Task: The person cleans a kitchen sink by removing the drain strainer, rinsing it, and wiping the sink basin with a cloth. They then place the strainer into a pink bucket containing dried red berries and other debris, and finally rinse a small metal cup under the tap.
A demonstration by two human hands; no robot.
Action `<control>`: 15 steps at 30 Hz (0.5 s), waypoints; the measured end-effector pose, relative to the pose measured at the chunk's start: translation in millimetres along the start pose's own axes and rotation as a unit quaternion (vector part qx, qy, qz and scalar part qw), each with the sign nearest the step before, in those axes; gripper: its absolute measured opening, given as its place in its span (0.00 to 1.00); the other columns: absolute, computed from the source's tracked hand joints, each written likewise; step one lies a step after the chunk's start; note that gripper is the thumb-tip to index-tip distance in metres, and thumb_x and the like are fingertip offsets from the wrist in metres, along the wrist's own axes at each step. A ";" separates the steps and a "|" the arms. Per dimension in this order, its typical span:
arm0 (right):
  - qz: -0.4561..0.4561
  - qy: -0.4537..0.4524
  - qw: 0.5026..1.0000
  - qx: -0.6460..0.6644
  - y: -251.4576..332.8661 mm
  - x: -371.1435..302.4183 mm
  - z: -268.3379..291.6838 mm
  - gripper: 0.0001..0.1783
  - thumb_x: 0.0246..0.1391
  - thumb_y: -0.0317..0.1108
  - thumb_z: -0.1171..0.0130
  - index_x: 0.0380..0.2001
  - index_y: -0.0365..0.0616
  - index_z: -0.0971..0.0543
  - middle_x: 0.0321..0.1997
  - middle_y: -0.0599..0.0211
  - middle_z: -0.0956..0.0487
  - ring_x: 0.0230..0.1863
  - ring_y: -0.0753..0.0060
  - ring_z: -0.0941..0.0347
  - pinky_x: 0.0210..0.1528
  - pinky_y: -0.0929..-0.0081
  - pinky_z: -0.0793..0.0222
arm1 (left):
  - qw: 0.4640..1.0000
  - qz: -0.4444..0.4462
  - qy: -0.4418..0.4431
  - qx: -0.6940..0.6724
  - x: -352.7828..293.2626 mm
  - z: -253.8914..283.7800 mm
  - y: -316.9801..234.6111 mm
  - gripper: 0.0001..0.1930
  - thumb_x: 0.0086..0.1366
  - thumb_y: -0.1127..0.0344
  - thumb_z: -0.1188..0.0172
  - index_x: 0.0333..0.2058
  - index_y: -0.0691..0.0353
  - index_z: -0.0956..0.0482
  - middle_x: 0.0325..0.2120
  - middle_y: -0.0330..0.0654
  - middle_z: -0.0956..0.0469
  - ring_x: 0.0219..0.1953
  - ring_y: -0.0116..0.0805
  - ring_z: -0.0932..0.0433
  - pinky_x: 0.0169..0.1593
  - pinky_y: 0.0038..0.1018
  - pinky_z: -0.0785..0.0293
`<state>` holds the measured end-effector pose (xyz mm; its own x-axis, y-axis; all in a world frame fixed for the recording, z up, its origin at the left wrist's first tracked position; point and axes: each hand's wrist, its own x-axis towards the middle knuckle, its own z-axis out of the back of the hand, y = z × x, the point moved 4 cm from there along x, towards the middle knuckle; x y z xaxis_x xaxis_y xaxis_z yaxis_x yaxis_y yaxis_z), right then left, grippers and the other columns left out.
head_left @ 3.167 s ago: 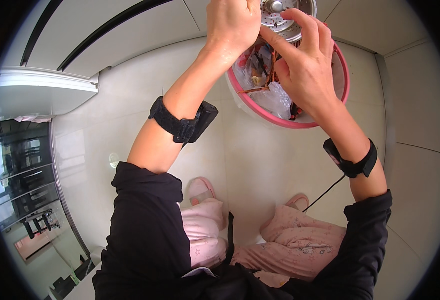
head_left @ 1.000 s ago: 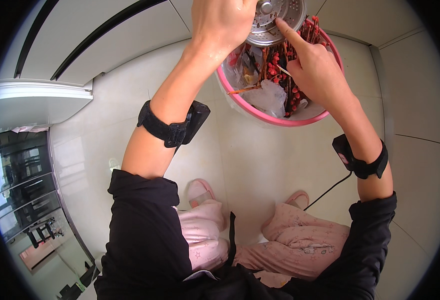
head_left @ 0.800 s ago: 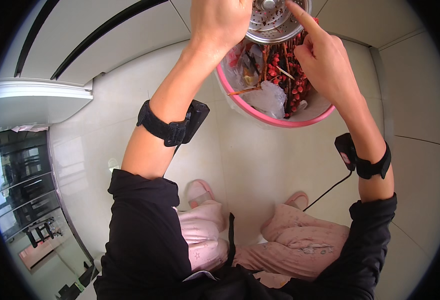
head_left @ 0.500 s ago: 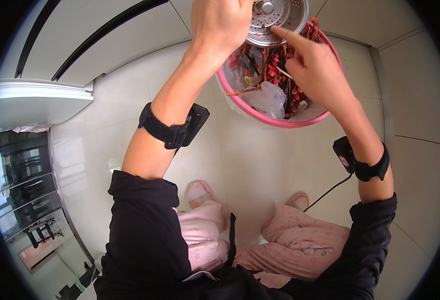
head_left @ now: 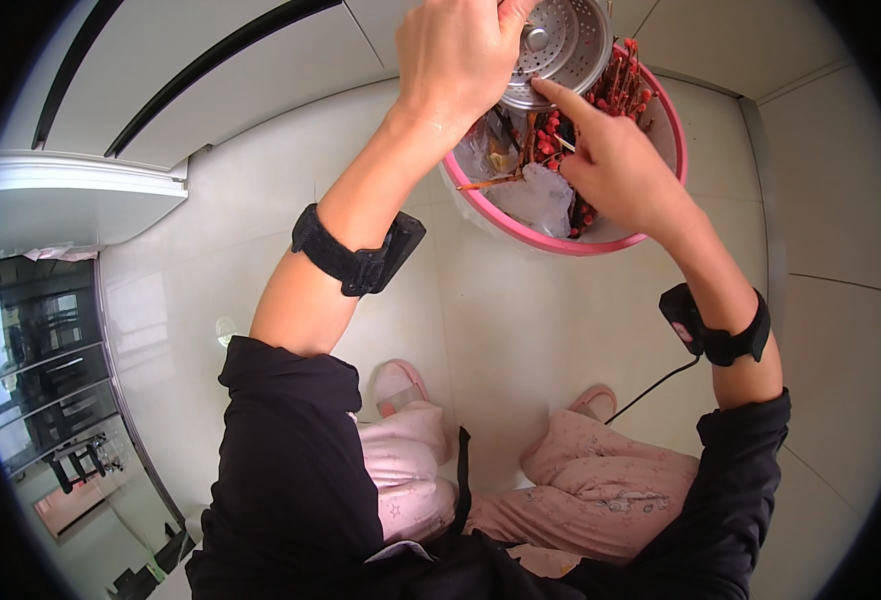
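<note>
My left hand (head_left: 455,60) grips the near-left rim of a round metal sink strainer (head_left: 572,45), with small holes and a knob in its middle. The strainer is tilted over a pink-rimmed bin (head_left: 525,233). My right hand (head_left: 625,170) has its index finger stretched out, the tip touching the inside of the strainer, where small dark bits show. Its other fingers are curled, and nothing shows held in them. Inside the bin lie twigs with red berry-like buds (head_left: 625,85) and crumpled clear plastic (head_left: 543,200).
Pale tiled floor (head_left: 500,320) surrounds the bin. White cabinets (head_left: 260,80) with dark handle strips stand at the far left, and a panel (head_left: 840,200) runs along the right. My slippered feet (head_left: 400,385) are below. A cable (head_left: 650,388) hangs from my right forearm's strap.
My right index fingertip has slid left and nearer along the strainer's inside. The strainer and my left hand have shifted slightly, with the strainer's tilt a little different.
</note>
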<state>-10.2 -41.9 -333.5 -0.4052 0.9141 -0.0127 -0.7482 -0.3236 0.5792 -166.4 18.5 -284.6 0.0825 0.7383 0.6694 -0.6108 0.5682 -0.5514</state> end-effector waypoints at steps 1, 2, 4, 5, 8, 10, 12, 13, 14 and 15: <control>-0.009 -0.033 0.999 -0.012 -1.6 0.4 6.2 0.41 0.49 0.24 0.47 0.69 0.52 0.37 0.29 0.44 0.19 0.33 0.39 0.21 0.40 0.49 0.25 | 1.000 -0.019 -0.012 0.006 -0.6 1.6 -2.0 0.19 0.74 0.55 0.45 0.28 0.66 0.27 0.17 0.50 0.21 0.18 0.47 0.20 0.22 0.39 0.30; -0.020 -0.063 0.998 -0.020 -4.3 1.3 14.4 0.41 0.49 0.24 0.47 0.69 0.52 0.37 0.28 0.45 0.19 0.32 0.39 0.21 0.40 0.49 0.25 | 1.000 0.011 0.009 0.009 0.2 0.9 -0.5 0.19 0.74 0.56 0.46 0.28 0.65 0.27 0.16 0.49 0.22 0.17 0.43 0.23 0.20 0.37 0.32; -0.001 -0.154 0.986 -0.065 -5.1 2.7 28.3 0.41 0.50 0.25 0.46 0.70 0.55 0.38 0.26 0.46 0.19 0.31 0.40 0.21 0.37 0.48 0.25 | 0.996 0.072 0.046 0.013 3.9 0.9 1.2 0.19 0.75 0.56 0.47 0.28 0.65 0.27 0.14 0.46 0.24 0.13 0.36 0.27 0.18 0.34 0.35; -0.020 -0.147 0.982 -0.114 -6.8 2.0 28.7 0.42 0.50 0.25 0.46 0.70 0.56 0.39 0.26 0.46 0.19 0.30 0.40 0.21 0.37 0.47 0.25 | 0.995 0.079 0.059 0.012 4.4 1.4 -0.3 0.19 0.75 0.56 0.47 0.28 0.64 0.28 0.13 0.44 0.25 0.13 0.34 0.29 0.17 0.32 0.36; -0.052 -0.124 0.971 -0.198 -9.4 0.4 22.6 0.44 0.49 0.25 0.45 0.71 0.61 0.40 0.26 0.46 0.19 0.30 0.41 0.20 0.35 0.46 0.25 | 0.992 0.088 0.087 0.011 6.2 1.4 -3.0 0.19 0.76 0.56 0.48 0.28 0.64 0.28 0.12 0.44 0.27 0.12 0.31 0.32 0.16 0.31 0.37; -0.012 -0.075 0.987 -0.142 -7.7 0.4 17.0 0.45 0.49 0.25 0.45 0.72 0.62 0.40 0.26 0.48 0.19 0.29 0.42 0.21 0.34 0.48 0.25 | 0.991 0.085 0.098 0.016 4.3 -1.0 -3.1 0.19 0.75 0.56 0.47 0.28 0.65 0.28 0.13 0.47 0.25 0.12 0.35 0.28 0.16 0.33 0.36; -0.006 -0.091 0.985 -0.146 -7.1 -0.1 19.9 0.44 0.49 0.25 0.45 0.72 0.62 0.40 0.26 0.49 0.19 0.28 0.42 0.21 0.33 0.49 0.25 | 0.999 0.026 0.035 0.019 5.2 2.1 -5.6 0.20 0.74 0.55 0.46 0.28 0.65 0.28 0.15 0.49 0.23 0.14 0.41 0.24 0.18 0.36 0.33; -0.011 -0.124 0.978 -0.165 -8.0 -0.7 27.4 0.44 0.49 0.25 0.46 0.72 0.62 0.40 0.25 0.49 0.19 0.28 0.43 0.21 0.32 0.49 0.26 | 1.000 -0.003 0.004 0.019 5.4 4.0 -6.9 0.20 0.74 0.55 0.45 0.27 0.65 0.28 0.16 0.51 0.22 0.15 0.44 0.22 0.18 0.37 0.32; 0.011 -0.164 0.969 -0.184 -6.4 -1.3 35.0 0.44 0.49 0.25 0.46 0.72 0.62 0.40 0.25 0.50 0.20 0.28 0.43 0.21 0.31 0.49 0.26 | 0.999 0.024 0.025 0.027 4.6 1.6 -4.2 0.20 0.74 0.55 0.45 0.27 0.66 0.28 0.17 0.52 0.21 0.17 0.46 0.21 0.19 0.38 0.31; -0.020 -0.156 0.964 -0.217 -8.1 -0.9 36.1 0.44 0.49 0.25 0.46 0.72 0.63 0.39 0.25 0.50 0.20 0.27 0.43 0.22 0.31 0.48 0.26 | 0.997 0.050 0.043 0.034 4.0 -0.6 -1.8 0.20 0.73 0.55 0.45 0.28 0.66 0.28 0.18 0.53 0.21 0.19 0.48 0.20 0.20 0.39 0.30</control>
<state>15.2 -31.3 -308.7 -0.2441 0.9354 0.2559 -0.9366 -0.2958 0.1877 -164.5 20.7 -281.2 0.0841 0.8205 0.5654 -0.6710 0.4661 -0.5766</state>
